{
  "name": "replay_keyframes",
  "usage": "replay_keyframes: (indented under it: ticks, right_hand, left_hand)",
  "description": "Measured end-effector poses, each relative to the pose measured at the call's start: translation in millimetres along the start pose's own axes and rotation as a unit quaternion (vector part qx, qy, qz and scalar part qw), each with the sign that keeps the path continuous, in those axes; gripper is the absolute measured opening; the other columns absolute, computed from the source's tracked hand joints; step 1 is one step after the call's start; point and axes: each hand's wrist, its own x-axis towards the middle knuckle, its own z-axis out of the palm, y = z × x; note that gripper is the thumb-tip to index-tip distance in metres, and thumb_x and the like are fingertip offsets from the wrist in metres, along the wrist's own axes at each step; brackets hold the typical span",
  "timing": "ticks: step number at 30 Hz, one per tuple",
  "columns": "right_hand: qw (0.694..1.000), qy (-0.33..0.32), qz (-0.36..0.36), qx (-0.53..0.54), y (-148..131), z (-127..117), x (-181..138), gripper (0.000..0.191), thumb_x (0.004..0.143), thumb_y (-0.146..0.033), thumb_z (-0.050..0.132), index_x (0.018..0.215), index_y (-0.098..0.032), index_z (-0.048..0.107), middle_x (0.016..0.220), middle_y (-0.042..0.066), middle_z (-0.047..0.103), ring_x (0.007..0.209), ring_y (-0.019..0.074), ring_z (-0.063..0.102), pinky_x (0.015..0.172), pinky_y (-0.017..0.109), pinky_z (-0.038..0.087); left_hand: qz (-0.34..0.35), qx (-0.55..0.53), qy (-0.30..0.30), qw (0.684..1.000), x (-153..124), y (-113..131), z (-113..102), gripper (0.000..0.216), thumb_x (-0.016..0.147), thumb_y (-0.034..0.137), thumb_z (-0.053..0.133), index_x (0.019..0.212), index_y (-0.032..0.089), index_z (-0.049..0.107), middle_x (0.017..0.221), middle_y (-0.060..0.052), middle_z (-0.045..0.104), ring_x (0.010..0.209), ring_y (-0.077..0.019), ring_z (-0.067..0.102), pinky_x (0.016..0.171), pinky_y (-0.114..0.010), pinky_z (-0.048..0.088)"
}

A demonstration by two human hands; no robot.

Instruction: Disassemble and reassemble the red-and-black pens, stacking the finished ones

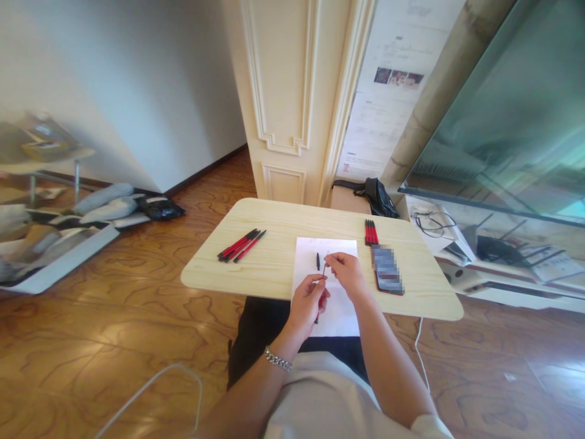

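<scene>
Paper (342, 320) lies at the near edge of the pale wooden table (311, 221) in the head view, and both hands work above it. The left hand (308, 300) has its fingers curled closed around a red pen barrel (319, 311), whose dark lower end pokes out below the grip. The right hand (345, 272) pinches with thumb and forefinger, nearly closed, at the upper end of a thin dark rod (324, 268) standing above the left fingertips. It looks like a refill, though at this size I cannot fairly tell whether its lower end sits inside the barrel. A small black piece (318, 261) lies on the sheet, just beyond the hands. To handle the rod well, the left grip should hold the barrel steady while the right pinch stays light and in line with it, since sideways pressure could bend something so slim. Resting the wrists would probably help, and so would leaving the black piece where it is, as it could easily roll away. Loose pens (240, 245) lie in a slanting bunch on the left; a tidy row of pens (372, 232) sits at the right, just beyond a phone (392, 285).
</scene>
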Motion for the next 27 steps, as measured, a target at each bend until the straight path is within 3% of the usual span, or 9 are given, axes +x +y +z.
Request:
replay_keyframes:
  ticks: [4,8,13,16,19,22,25,27]
  right_hand:
    - [0.988,0.013,0.023,-0.149,2,-2,22,0.033,0.079,-0.045,0.054,0.068,-0.018,0.07,0.062,0.005,0.065,0.06,0.0177,0.057,0.057,0.028,0.036]
    - [0.945,0.004,0.022,-0.327,5,6,24,0.028,0.079,-0.039,0.055,0.07,-0.018,0.072,0.075,0.013,0.07,0.074,0.0233,0.063,0.065,0.031,0.037]
    - [0.926,0.007,0.049,-0.374,6,13,20,0.029,0.081,-0.041,0.055,0.079,-0.018,0.072,0.082,0.014,0.07,0.08,0.024,0.063,0.069,0.03,0.038]
    - [0.935,0.013,0.045,-0.35,3,8,19,0.029,0.081,-0.042,0.055,0.078,-0.018,0.07,0.081,0.012,0.07,0.08,0.0219,0.062,0.07,0.029,0.038]
    - [0.967,0.021,0.009,-0.255,-1,0,9,0.037,0.086,-0.045,0.047,0.077,-0.018,0.069,0.077,0.008,0.069,0.074,0.0183,0.061,0.067,0.027,0.039]
    - [0.994,-0.043,-0.007,-0.098,-1,-4,-10,0.04,0.085,-0.05,0.046,0.079,-0.017,0.069,0.073,0.004,0.067,0.069,0.0157,0.059,0.063,0.025,0.04]
    - [0.995,-0.1,-0.011,0.017,2,-5,-22,0.033,0.079,-0.048,0.057,0.079,-0.017,0.068,0.071,0.002,0.065,0.065,0.0138,0.056,0.06,0.024,0.04]
    - [0.995,-0.076,0.001,0.064,5,-8,-19,0.032,0.077,-0.047,0.059,0.079,-0.016,0.068,0.07,0.002,0.064,0.061,0.0123,0.053,0.056,0.023,0.038]
  left_hand:
    - [0.0,0.004,0.005,1.0,-2,1,-4,0.035,0.077,0.045,0.063,0.098,0.019,0.056,0.063,0.003,0.054,0.042,-0.0049,0.042,0.037,-0.016,0.02]
    - [0.009,0.004,0.008,1.0,-2,3,-9,0.036,0.076,0.045,0.064,0.098,0.018,0.056,0.063,0.002,0.054,0.042,-0.005,0.043,0.037,-0.016,0.02]
    - [0.013,0.006,0.005,1.0,-1,1,-11,0.036,0.077,0.045,0.064,0.099,0.017,0.057,0.063,0.002,0.054,0.043,-0.0052,0.043,0.037,-0.016,0.022]
    - [0.009,0.005,0.005,1.0,0,1,-9,0.036,0.076,0.045,0.064,0.099,0.017,0.056,0.062,0.003,0.053,0.042,-0.0051,0.043,0.036,-0.016,0.021]
    - [0.012,0.005,0.006,1.0,1,1,-7,0.036,0.077,0.045,0.063,0.1,0.018,0.056,0.062,0.003,0.053,0.041,-0.005,0.042,0.036,-0.016,0.021]
    - [0.015,0.005,0.0,1.0,2,1,-4,0.035,0.078,0.045,0.062,0.099,0.018,0.057,0.063,0.003,0.054,0.041,-0.0049,0.042,0.036,-0.017,0.021]
    - [0.017,0.011,-0.008,1.0,1,-1,0,0.033,0.079,0.045,0.061,0.098,0.018,0.057,0.064,0.002,0.055,0.041,-0.0048,0.042,0.036,-0.017,0.022]
    - [0.012,0.02,-0.012,1.0,0,-3,2,0.033,0.079,0.044,0.061,0.098,0.018,0.057,0.064,0.002,0.055,0.041,-0.0048,0.042,0.036,-0.017,0.023]
